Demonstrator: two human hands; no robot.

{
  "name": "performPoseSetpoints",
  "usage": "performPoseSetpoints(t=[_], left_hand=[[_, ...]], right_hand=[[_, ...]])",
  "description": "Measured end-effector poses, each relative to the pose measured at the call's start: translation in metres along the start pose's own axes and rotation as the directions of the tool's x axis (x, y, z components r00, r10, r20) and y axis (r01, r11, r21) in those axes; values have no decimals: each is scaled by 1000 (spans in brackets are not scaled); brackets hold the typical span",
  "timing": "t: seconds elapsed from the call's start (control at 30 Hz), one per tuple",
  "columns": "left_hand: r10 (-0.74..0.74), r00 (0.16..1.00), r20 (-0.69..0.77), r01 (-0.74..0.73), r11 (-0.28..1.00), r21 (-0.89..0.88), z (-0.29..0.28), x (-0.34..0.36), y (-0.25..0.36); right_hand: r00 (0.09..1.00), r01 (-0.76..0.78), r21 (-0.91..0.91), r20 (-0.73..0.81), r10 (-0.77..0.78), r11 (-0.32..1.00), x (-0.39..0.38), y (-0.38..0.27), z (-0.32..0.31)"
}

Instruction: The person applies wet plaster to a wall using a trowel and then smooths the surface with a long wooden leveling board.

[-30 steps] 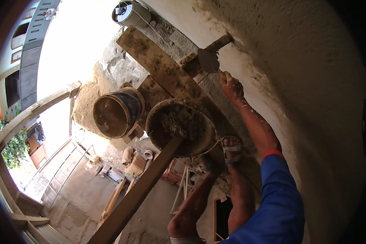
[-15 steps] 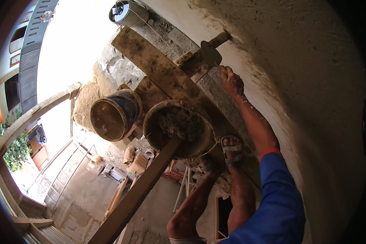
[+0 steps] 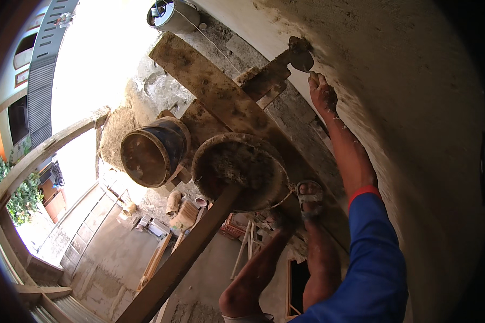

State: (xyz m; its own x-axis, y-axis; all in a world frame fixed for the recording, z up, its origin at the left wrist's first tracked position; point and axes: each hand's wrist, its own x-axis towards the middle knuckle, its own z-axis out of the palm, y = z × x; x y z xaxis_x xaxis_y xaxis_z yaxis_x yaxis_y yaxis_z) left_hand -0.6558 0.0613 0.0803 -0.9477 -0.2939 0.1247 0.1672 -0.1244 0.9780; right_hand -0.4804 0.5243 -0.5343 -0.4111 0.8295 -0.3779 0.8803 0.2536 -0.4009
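Note:
My right hand (image 3: pixel 323 92) is closed around the handle of a trowel (image 3: pixel 300 56), its arm stretched up along the wall. The blade is close to the plastered wall (image 3: pixel 382 81), at a ragged mortar patch where a plank end meets it; whether it touches I cannot tell. Below and left of the hand, a wide round tub (image 3: pixel 199 180) of grey mortar (image 3: pixel 237 161) rests on the planks by my sandalled feet (image 3: pixel 309 196). My left hand is out of the picture.
A mud-caked plank (image 3: pixel 199 70) crosses another under the tub. A dark bucket (image 3: pixel 184 142) lies tipped beside it, and a grey pail (image 3: pixel 178 19) stands farther off. A timber post (image 3: pixel 183 258) slants up in front. Far below lies a concrete floor (image 3: pixel 105 253) with loose boards.
My right hand has moved up and slightly right with the trowel. The blade has turned and come closer to the wall at the plank's end.

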Motion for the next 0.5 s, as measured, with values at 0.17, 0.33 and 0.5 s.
performPoseSetpoints(t=[0.17,0.33,0.5], left_hand=[[38,999,-2,-38,999,27,-1,-5,2],[73,997,-24,-72,997,39,-5,-11,12],[121,991,-59,-116,990,85,-3,-19,40]], right_hand=[[988,86,-97,-122,-98,992,24,17,-1],[982,114,-331,-107,-157,937,16,22,-34],[908,321,-332,-158,-388,887,-16,20,-78]])
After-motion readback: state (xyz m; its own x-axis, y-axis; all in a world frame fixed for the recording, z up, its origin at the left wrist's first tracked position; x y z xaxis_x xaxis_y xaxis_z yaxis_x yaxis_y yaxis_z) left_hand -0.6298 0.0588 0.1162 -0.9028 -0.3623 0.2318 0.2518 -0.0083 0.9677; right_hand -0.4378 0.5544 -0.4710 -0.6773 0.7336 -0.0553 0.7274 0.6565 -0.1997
